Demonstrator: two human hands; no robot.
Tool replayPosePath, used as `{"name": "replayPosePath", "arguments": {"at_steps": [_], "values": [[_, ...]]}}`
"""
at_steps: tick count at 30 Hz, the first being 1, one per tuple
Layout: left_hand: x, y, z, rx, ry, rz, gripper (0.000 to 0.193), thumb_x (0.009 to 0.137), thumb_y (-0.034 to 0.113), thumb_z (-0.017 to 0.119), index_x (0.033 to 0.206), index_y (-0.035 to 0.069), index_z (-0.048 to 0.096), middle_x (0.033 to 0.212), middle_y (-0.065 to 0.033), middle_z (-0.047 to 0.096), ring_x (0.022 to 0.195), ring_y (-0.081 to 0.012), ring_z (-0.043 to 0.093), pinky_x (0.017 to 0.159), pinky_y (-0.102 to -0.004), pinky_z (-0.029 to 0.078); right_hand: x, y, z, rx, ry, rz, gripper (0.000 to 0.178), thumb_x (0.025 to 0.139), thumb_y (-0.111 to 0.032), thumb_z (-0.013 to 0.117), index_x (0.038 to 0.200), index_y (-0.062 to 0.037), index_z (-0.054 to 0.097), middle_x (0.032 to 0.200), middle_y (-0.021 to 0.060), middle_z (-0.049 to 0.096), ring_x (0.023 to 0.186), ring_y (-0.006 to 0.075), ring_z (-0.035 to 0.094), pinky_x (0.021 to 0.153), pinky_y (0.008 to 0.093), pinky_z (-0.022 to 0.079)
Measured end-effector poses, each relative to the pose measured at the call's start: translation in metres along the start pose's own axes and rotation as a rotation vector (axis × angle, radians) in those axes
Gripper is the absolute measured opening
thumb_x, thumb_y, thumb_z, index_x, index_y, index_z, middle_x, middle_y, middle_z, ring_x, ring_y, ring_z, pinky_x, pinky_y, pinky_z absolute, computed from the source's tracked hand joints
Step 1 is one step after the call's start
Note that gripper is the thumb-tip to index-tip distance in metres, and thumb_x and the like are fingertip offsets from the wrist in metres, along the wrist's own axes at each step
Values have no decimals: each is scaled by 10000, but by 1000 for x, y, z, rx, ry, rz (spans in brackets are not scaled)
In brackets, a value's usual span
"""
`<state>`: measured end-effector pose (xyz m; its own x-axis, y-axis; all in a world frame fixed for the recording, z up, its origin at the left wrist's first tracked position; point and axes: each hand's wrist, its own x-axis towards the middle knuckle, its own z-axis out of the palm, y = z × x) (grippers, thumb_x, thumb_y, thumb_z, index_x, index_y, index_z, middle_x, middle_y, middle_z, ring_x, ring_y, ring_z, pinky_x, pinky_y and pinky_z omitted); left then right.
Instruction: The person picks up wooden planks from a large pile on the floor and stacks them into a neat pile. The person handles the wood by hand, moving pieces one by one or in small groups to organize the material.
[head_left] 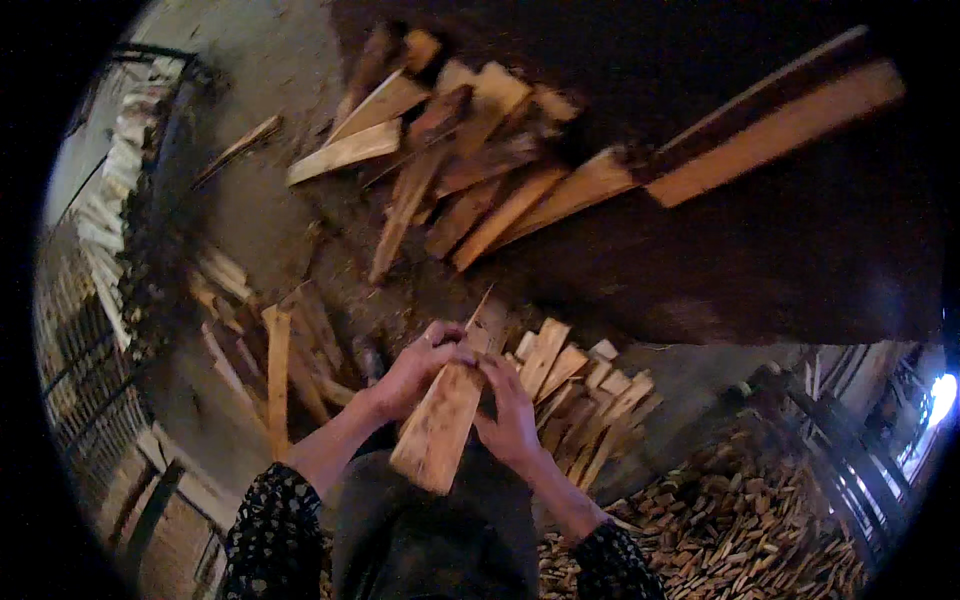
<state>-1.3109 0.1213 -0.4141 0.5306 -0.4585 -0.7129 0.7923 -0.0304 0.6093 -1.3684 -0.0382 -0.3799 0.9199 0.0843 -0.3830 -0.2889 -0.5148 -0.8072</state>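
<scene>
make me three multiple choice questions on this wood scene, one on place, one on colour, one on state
1. Where does the long pale plank lie?
A. upper right
B. lower left
C. across the lap

2. What colour are the sleeves?
A. plain white
B. dark with pale specks
C. bright red

3. How is the flat wood piece held?
A. by both hands
B. by one hand only
C. lying untouched on the ground

Answers:
1. A, it slants across the upper right.
2. B, both cuffs are dark and speckled.
3. A, the left hand and right hand both grip its upper end.
</scene>
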Motion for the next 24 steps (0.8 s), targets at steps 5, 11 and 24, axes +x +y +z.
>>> {"name": "replayPosePath", "arguments": {"at_steps": [5,11,24], "values": [[-106,-21,-51,615,-119,595,403,603,48,678,980,91,543,1105,-154,470,1103,-331,412,954,-377,314,-46,2,-15,69,-224,354,362,749,-60,527,1108,-27,495,1157,124,487,1066,227,478,855,325,429],[-187,-20,-101,575,100,86,424,599,68,663,1009,85,557,1063,-120,519,1107,-372,399,912,-415,366,51,16,-169,143,604,209,440,823,-148,524,1216,-8,383,1176,125,464,1039,195,481,858,309,406],[-406,-156,-214,1469,269,-658,335,724,97,523,1056,132,546,1291,-147,307,1244,-339,209,914,-414,371,218,24,-282,40,647,10,492,710,-330,681,953,78,556,879,119,582,739,175,545,704,308,456]]}}
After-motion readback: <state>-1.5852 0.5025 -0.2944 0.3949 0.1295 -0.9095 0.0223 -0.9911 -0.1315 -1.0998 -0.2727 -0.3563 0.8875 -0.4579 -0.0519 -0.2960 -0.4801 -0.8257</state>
